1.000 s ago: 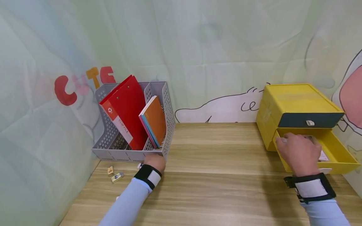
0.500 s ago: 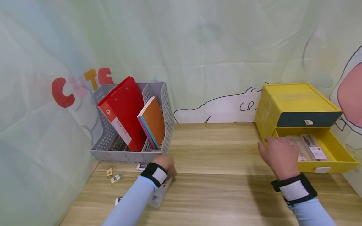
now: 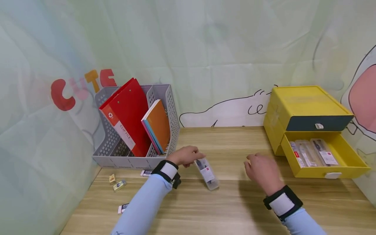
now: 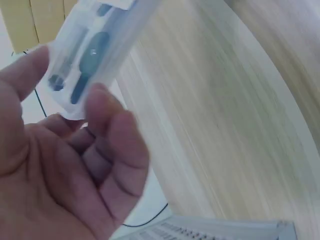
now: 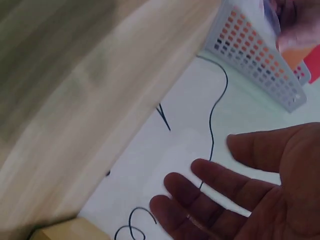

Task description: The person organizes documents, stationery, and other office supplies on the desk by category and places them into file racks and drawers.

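My left hand (image 3: 185, 156) pinches one end of a slim clear plastic case (image 3: 207, 174) between thumb and fingers, over the middle of the table. Dark slender tools and a white label with a red mark show through the case. Close up in the left wrist view, the case (image 4: 95, 55) holds a tool with a rounded teal body, like a compass. My right hand (image 3: 263, 171) is empty above the table, left of the pulled-out yellow drawer (image 3: 352, 163). In the right wrist view the fingers of the right hand (image 5: 240, 200) are spread and relaxed.
Several similar clear cases (image 3: 306, 153) lie in the drawer of the yellow cabinet (image 3: 314, 101). At left a grey file rack (image 3: 117, 161) holds a red clip file (image 3: 132, 124) and notebooks (image 3: 160, 125). Several small erasers (image 3: 118, 185) lie before it.
My left hand has lifted the clear case from in front of the rack and carried it right. My right hand has withdrawn leftward from the drawer, leaving the cases in it visible.
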A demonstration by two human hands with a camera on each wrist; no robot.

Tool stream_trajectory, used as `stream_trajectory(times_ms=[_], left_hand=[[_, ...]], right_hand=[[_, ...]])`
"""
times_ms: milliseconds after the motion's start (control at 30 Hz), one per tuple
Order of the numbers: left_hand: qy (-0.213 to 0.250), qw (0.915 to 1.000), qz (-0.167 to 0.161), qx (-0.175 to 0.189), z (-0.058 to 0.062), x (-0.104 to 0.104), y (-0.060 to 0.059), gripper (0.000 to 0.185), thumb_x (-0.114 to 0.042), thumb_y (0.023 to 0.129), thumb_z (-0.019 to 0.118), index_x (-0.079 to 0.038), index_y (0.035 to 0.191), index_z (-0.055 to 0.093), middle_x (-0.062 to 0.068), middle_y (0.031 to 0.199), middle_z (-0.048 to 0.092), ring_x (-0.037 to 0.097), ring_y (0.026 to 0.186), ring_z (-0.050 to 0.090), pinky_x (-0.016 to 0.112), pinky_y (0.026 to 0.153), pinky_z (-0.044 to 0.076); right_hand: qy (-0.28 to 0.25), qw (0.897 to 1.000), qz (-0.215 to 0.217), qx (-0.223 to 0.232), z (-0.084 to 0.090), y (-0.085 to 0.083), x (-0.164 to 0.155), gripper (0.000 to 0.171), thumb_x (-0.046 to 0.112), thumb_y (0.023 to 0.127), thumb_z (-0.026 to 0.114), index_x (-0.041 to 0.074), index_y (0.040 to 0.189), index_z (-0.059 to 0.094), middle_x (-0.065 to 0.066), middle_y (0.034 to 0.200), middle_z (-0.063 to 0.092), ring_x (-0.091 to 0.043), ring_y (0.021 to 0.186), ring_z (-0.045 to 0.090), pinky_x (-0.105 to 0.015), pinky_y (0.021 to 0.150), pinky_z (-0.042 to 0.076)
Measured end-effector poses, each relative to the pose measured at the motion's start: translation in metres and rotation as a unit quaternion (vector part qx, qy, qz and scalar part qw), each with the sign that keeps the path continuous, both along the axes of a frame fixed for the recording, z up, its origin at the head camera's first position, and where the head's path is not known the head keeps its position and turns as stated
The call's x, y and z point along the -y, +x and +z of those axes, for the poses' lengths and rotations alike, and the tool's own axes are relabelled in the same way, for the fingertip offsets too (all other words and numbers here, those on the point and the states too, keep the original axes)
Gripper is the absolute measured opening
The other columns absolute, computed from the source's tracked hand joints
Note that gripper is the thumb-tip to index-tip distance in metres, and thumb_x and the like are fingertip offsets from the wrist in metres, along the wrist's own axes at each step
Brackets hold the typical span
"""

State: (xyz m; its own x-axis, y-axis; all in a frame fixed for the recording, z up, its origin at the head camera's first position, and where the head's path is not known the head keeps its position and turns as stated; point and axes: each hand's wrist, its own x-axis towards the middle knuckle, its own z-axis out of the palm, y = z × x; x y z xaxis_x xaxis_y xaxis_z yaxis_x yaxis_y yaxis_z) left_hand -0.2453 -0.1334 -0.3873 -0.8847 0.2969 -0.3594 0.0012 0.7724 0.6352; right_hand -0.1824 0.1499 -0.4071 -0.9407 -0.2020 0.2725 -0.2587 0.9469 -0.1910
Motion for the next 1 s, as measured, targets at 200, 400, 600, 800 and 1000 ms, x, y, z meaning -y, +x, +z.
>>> stream_trajectory(times_ms=[200, 400, 600, 800, 1000], left_hand=[[0.074, 0.9969, -0.007, -0.028, 0.002, -0.012, 0.001, 0.035, -0.041, 0.104, 0.05, -0.007, 0.099, 0.06, 0.002, 0.062, 0.047, 0.015, 0.048, 0.04, 0.026, 0.046, 0.035], [0.123, 0.9919, -0.014, -0.029, 0.006, -0.022, 0.003, 0.039, -0.042, 0.105, 0.045, -0.008, 0.103, 0.061, 0.003, 0.062, 0.048, 0.014, 0.049, 0.041, 0.026, 0.046, 0.036], [0.145, 0.9893, -0.004, -0.021, 0.005, -0.026, 0.003, 0.044, -0.046, 0.104, 0.046, -0.006, 0.104, 0.064, 0.005, 0.065, 0.051, 0.015, 0.051, 0.046, 0.027, 0.047, 0.042], [0.096, 0.9938, 0.018, -0.054, 0.001, -0.02, -0.001, 0.05, -0.052, 0.102, 0.045, -0.006, 0.108, 0.064, 0.014, 0.09, 0.066, 0.023, 0.073, 0.064, 0.036, 0.067, 0.055], [-0.018, 0.9929, 0.013, -0.117, -0.008, -0.01, -0.006, 0.049, -0.047, 0.101, 0.052, -0.004, 0.121, 0.063, 0.015, 0.12, 0.064, 0.026, 0.101, 0.06, 0.042, 0.087, 0.05]], right_hand=[[0.001, 0.996, 0.084, 0.001, -0.014, -0.004, 0.025, 0.056, 0.038, 0.09, 0.072, -0.004, 0.125, 0.061, -0.025, 0.114, 0.066, -0.039, 0.099, 0.065, -0.056, 0.079, 0.053], [-0.005, 0.995, 0.1, -0.021, -0.018, -0.004, 0.036, 0.07, 0.044, 0.081, 0.081, -0.001, 0.131, 0.059, -0.019, 0.113, 0.066, -0.031, 0.093, 0.065, -0.054, 0.079, 0.052], [0.0, 0.996, 0.088, -0.024, -0.009, -0.003, 0.028, 0.061, 0.04, 0.082, 0.081, 0.001, 0.125, 0.063, -0.016, 0.108, 0.066, -0.028, 0.085, 0.063, -0.053, 0.078, 0.052], [-0.019, 0.999, 0.043, -0.022, 0.012, -0.001, 0.001, 0.056, 0.038, 0.082, 0.08, -0.001, 0.12, 0.065, -0.017, 0.1, 0.067, -0.027, 0.078, 0.059, -0.045, 0.066, 0.049], [-0.053, 0.997, -0.032, 0.05, 0.038, 0.003, -0.039, 0.056, 0.043, 0.086, 0.073, -0.005, 0.113, 0.065, -0.016, 0.088, 0.063, -0.027, 0.071, 0.055, -0.038, 0.057, 0.04]])
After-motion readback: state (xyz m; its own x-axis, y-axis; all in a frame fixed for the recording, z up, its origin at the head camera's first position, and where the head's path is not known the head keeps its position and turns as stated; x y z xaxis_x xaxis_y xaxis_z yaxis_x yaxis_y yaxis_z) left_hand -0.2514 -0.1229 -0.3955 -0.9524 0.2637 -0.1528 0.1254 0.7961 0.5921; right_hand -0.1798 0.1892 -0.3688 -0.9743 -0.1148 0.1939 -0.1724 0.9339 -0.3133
